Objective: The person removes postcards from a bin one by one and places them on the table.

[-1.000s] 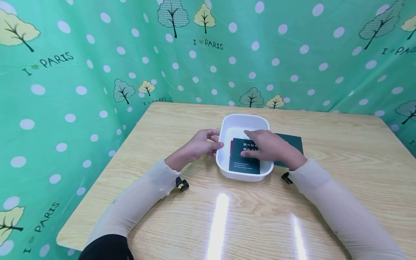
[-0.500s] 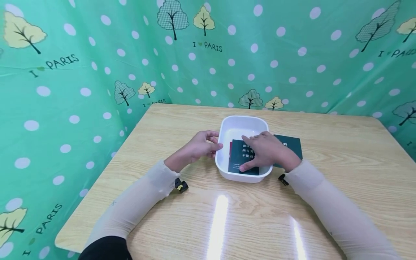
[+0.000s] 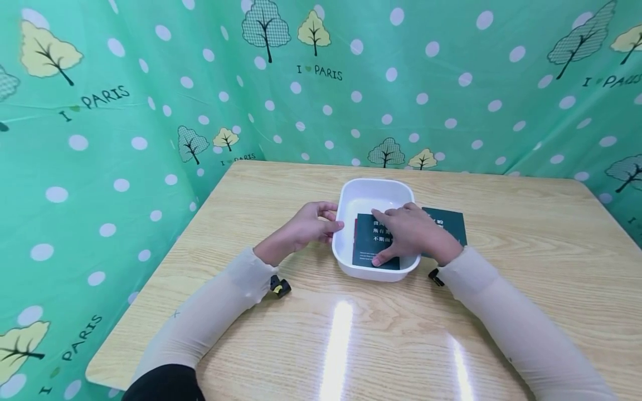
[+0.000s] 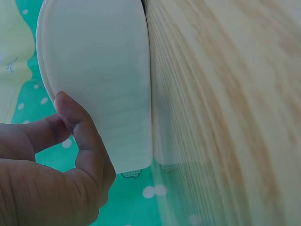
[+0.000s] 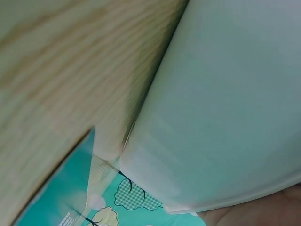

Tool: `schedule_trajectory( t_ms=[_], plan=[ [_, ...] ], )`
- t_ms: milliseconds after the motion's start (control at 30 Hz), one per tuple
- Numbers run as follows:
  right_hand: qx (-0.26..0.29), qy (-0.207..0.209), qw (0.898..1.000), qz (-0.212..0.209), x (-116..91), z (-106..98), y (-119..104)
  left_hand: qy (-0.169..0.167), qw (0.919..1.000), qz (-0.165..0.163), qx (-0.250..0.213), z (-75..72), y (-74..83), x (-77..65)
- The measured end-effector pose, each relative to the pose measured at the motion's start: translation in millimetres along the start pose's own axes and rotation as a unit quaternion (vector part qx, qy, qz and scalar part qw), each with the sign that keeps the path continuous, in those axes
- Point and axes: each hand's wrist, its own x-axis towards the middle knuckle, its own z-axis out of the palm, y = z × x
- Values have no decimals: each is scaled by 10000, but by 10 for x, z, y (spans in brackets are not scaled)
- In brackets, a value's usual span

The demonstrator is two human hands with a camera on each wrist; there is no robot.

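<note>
A white plastic tub (image 3: 361, 196) stands on the table with a dark green booklet (image 3: 366, 253) with white lettering in its near half. A thin red edge (image 3: 355, 227) shows along the booklet's left side. My left hand (image 3: 313, 225) holds the tub's left rim, thumb on the rim and fingers along the outer wall, as the left wrist view also shows. Over the booklet, my right hand (image 3: 408, 231) spreads thumb and fingers wide, thumb tip on the cover near its front edge, index fingertip at its far edge. Its palm hides the booklet's right part.
A second dark green booklet (image 3: 451, 223) lies on the wooden table (image 3: 526, 267) right of the tub, partly behind my right wrist. Small black devices sit at both wrists. A green dotted curtain (image 3: 441, 122) hangs behind and left of the table.
My right hand has shifted slightly left and its thumb has moved toward the front edge of the booklet in the tub, spreading the hand wider. My left hand stays at the rim.
</note>
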Motion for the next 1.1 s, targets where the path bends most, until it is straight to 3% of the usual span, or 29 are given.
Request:
schedule_trajectory(
  t_ms=[633, 1100],
  plan=[
    [496, 607, 9969, -72, -27, -39, 11, -87, 9999, 69, -70, -7, -1, 15],
    [1119, 1378, 9835, -338, -98, -169, -68, 9, 10000, -4, -13, 5, 2, 13]
  ],
)
